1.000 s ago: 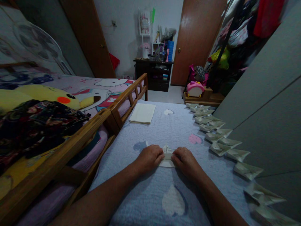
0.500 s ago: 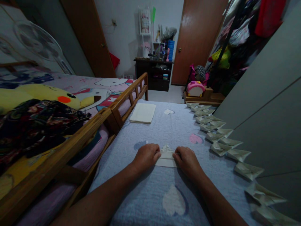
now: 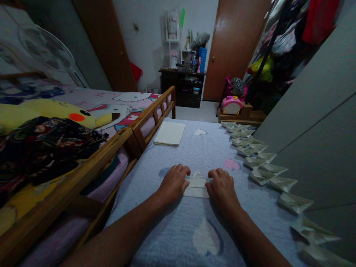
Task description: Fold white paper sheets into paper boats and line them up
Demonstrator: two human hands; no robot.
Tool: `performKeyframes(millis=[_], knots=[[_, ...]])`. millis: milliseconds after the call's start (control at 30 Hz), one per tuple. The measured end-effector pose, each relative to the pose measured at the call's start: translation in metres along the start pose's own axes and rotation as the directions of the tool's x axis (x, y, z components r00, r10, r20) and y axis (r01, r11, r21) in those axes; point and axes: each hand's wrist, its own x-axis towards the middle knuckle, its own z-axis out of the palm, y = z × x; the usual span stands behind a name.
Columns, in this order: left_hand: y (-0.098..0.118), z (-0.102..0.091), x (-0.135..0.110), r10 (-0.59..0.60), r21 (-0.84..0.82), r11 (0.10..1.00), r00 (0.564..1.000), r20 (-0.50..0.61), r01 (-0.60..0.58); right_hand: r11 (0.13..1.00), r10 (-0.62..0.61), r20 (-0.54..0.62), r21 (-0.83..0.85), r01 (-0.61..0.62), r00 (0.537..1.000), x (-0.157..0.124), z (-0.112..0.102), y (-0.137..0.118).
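- quilted bedspread (image 3: 172, 241) under everything, pale blue with heart patches, room's pretty dim
- left hand (image 3: 174, 184) sits flat at the left end of the paper, fingers a bit spread, tips just touching it, no pinch that i can see
- right hand (image 3: 221, 189) does about the same on the other end, fingers slightly apart and resting against the paper's edge
- folded white paper (image 3: 197, 188) lies flat on the quilt between both hands, with a small pointed peak on its far side
- folded paper boats (image 3: 263, 167) run in a long overlapping row along the right edge of the bed, right beside a grey wardrobe (image 3: 319, 111)
- stack of white paper (image 3: 169, 133) lies further up the quilt, just beside the wooden bed rail (image 3: 154, 111)
- past the rail there's a pikachu plush (image 3: 52, 111) and a floral cloth (image 3: 41, 148) on the next bed
- way back: pink toy (image 3: 231, 105), dark cabinet (image 3: 180, 89) and a brown door (image 3: 235, 48)
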Motion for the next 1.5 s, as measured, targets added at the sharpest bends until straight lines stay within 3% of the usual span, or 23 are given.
performKeyframes(millis=[67, 200, 433, 600, 867, 1100, 1367, 1500], knots=[[0.0, 0.001, 0.001, 0.067, 0.027, 0.997, 0.998, 0.005, -0.067, 0.996, -0.089, -0.012, -0.008, 0.089, 0.996, -0.001, 0.002, -0.001], [0.003, 0.004, 0.001, 0.172, -0.004, 0.985, 0.977, 0.126, -0.173, 0.979, -0.201, 0.065, 0.05, 0.198, 0.978, -0.002, 0.007, -0.007], [0.008, 0.005, 0.003, 0.09, -0.057, 0.995, 0.991, 0.103, -0.084, 0.994, -0.104, 0.024, 0.025, 0.103, 0.994, 0.0, 0.011, -0.021], [0.008, 0.006, 0.002, 0.009, 0.018, 1.0, 0.997, 0.074, -0.011, 0.996, -0.066, 0.02, -0.054, 0.067, 0.998, 0.0, 0.01, -0.026], [-0.006, -0.001, 0.001, -0.166, 0.05, 0.985, 0.985, 0.037, 0.164, 1.0, 0.014, 0.032, -0.017, -0.013, 0.999, -0.003, 0.004, -0.015], [-0.021, -0.01, 0.002, -0.156, 0.044, 0.987, 0.984, 0.083, 0.153, 0.997, 0.077, 0.104, -0.035, -0.074, 0.992, -0.004, 0.0, 0.006], [-0.031, -0.014, 0.002, -0.112, 0.007, 0.994, 0.987, 0.118, 0.112, 0.997, 0.047, 0.125, -0.069, -0.038, 0.991, -0.005, 0.003, 0.028], [-0.032, -0.015, 0.003, -0.063, -0.035, 0.997, 0.988, 0.141, 0.068, 1.0, 0.032, 0.143, -0.004, -0.031, 0.989, -0.001, 0.0, 0.033]])
